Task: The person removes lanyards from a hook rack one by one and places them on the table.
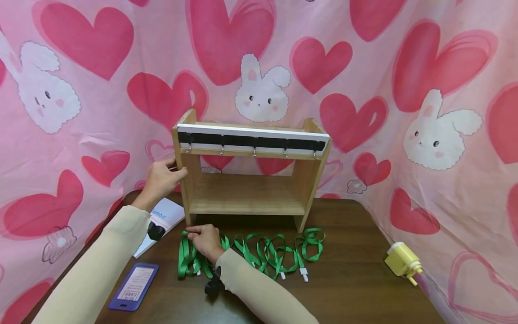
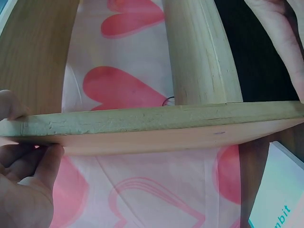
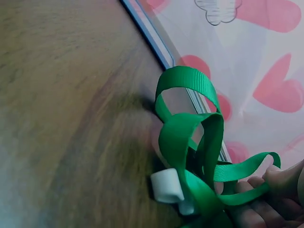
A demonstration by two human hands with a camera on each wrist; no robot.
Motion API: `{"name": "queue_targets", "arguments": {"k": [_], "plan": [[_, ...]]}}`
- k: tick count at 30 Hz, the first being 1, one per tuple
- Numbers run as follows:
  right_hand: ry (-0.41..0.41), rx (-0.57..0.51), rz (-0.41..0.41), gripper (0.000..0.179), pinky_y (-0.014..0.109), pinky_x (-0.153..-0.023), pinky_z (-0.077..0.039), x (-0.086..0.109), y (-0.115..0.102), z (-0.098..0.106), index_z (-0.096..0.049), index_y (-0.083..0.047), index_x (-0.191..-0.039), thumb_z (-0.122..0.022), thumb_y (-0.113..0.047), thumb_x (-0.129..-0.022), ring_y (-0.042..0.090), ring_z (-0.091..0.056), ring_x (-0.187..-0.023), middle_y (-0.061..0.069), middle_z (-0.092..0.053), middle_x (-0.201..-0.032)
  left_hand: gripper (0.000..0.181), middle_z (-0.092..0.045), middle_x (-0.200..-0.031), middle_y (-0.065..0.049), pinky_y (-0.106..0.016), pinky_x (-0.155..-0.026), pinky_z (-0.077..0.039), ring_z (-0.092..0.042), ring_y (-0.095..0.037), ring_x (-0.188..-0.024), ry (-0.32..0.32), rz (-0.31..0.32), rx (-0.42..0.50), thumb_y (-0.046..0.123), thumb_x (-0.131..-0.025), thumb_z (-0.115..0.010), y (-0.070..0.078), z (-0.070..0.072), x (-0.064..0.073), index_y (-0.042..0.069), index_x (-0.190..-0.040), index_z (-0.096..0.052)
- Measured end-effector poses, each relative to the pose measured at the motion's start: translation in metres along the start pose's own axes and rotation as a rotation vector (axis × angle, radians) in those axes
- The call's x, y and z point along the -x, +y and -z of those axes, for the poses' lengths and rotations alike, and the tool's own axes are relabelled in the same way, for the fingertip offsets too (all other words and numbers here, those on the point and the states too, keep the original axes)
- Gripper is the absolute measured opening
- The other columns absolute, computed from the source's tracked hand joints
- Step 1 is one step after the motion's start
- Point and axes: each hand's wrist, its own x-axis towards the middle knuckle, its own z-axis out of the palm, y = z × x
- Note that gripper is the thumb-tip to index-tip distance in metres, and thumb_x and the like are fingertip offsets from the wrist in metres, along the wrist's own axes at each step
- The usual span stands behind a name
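A wooden rack point(image 1: 247, 193) with a row of small metal hooks point(image 1: 254, 153) along its top front stands on the table. My left hand point(image 1: 161, 180) grips the rack's left side panel point(image 2: 152, 116), thumb on one face and fingers on the other. In front of the rack lie several green lanyards point(image 1: 279, 254) with white clips point(image 1: 304, 273). My right hand point(image 1: 206, 240) pinches the leftmost green lanyard point(image 3: 190, 137) by its strap. In the right wrist view its loops rise off the table, a white plastic clip point(image 3: 167, 185) beside them.
A purple card holder point(image 1: 134, 287) with a printed card lies at the table's left front. Behind it is a white box or booklet point(image 1: 162, 220) with blue lettering. A yellow device point(image 1: 402, 260) sits at the table's right edge. A heart-patterned curtain point(image 1: 319, 63) hangs behind.
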Motion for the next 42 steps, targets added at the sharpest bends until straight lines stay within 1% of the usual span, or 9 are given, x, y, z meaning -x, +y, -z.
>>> {"name": "queue_targets", "arguments": {"k": [6,11,19,24,28,31,34,38,42], "plan": [[-0.031,0.021,0.061,0.017,0.019,-0.083,-0.056,0.001,0.001,0.009,-0.082,-0.029,-0.104,-0.075,-0.023,-0.090,0.000,-0.069,-0.103,-0.012,-0.079,-0.102,0.056,-0.064,-0.136,-0.025,-0.053,-0.093,-0.057,-0.067,-0.045,-0.117,0.012,0.006,-0.006,0.027,-0.096,-0.065,0.000,0.000,0.000,0.006,-0.146,-0.054],[-0.077,0.033,0.120,0.021,0.016,-0.083,-0.055,0.002,-0.005,0.028,-0.081,-0.028,-0.110,-0.074,-0.022,-0.091,-0.004,-0.067,-0.101,-0.013,-0.078,-0.106,0.055,-0.065,-0.134,-0.026,-0.053,-0.092,-0.058,-0.067,-0.045,-0.115,0.011,-0.008,-0.008,0.028,-0.096,-0.065,-0.001,0.000,-0.001,0.006,-0.145,-0.055],[-0.222,-0.039,0.206,0.034,0.019,-0.084,-0.060,0.010,-0.032,0.083,-0.073,-0.021,-0.127,-0.073,-0.024,-0.093,0.003,-0.071,-0.108,-0.009,-0.075,-0.122,0.053,-0.067,-0.131,-0.024,-0.052,-0.092,-0.058,-0.069,-0.042,-0.113,0.029,-0.026,-0.005,0.028,-0.095,-0.065,0.000,0.002,-0.002,0.009,-0.144,-0.058],[-0.267,-0.104,0.218,0.034,0.020,-0.086,-0.060,0.018,-0.041,0.118,-0.073,-0.018,-0.126,-0.074,-0.021,-0.092,0.007,-0.073,-0.107,-0.004,-0.076,-0.122,0.051,-0.069,-0.128,-0.025,-0.052,-0.091,-0.059,-0.071,-0.042,-0.109,0.030,-0.034,-0.005,0.027,-0.095,-0.066,-0.001,0.001,-0.003,0.007,-0.141,-0.060],[-0.301,-0.211,0.203,0.033,0.026,-0.091,-0.061,0.022,-0.042,0.142,-0.073,-0.010,-0.124,-0.074,-0.015,-0.091,0.015,-0.074,-0.109,0.006,-0.076,-0.122,0.050,-0.069,-0.127,-0.026,-0.052,-0.090,-0.059,-0.071,-0.043,-0.108,0.031,-0.032,-0.006,0.027,-0.095,-0.066,-0.003,0.000,-0.002,0.006,-0.140,-0.061],[-0.317,-0.255,0.216,0.035,0.031,-0.096,-0.060,0.025,-0.043,0.160,-0.072,-0.009,-0.127,-0.073,-0.013,-0.092,0.023,-0.072,-0.115,0.010,-0.074,-0.125,0.050,-0.068,-0.127,-0.026,-0.053,-0.091,-0.059,-0.070,-0.043,-0.108,0.031,-0.028,-0.014,0.027,-0.095,-0.065,-0.002,0.002,-0.002,0.005,-0.140,-0.060],[-0.315,-0.266,0.233,0.037,0.032,-0.100,-0.059,0.027,-0.043,0.177,-0.070,-0.009,-0.130,-0.072,-0.013,-0.093,0.024,-0.071,-0.117,0.009,-0.072,-0.129,0.048,-0.069,-0.125,-0.026,-0.053,-0.091,-0.059,-0.071,-0.043,-0.106,0.040,-0.030,-0.025,0.026,-0.095,-0.065,0.000,0.002,-0.002,0.003,-0.137,-0.063],[-0.297,-0.271,0.244,0.039,0.031,-0.099,-0.058,0.034,-0.040,0.197,-0.069,-0.008,-0.131,-0.072,-0.015,-0.093,0.020,-0.072,-0.115,0.012,-0.070,-0.132,0.046,-0.070,-0.125,-0.025,-0.053,-0.091,-0.059,-0.071,-0.042,-0.106,0.033,-0.022,-0.021,0.026,-0.095,-0.065,0.002,0.000,-0.003,0.003,-0.135,-0.064],[-0.295,-0.277,0.254,0.040,0.030,-0.098,-0.059,0.042,-0.038,0.215,-0.068,-0.009,-0.132,-0.072,-0.015,-0.093,0.027,-0.070,-0.119,0.015,-0.069,-0.133,0.048,-0.068,-0.129,-0.024,-0.052,-0.092,-0.059,-0.069,-0.043,-0.111,0.009,0.007,-0.009,0.025,-0.096,-0.064,0.002,0.000,0.000,0.005,-0.140,-0.061]]}}
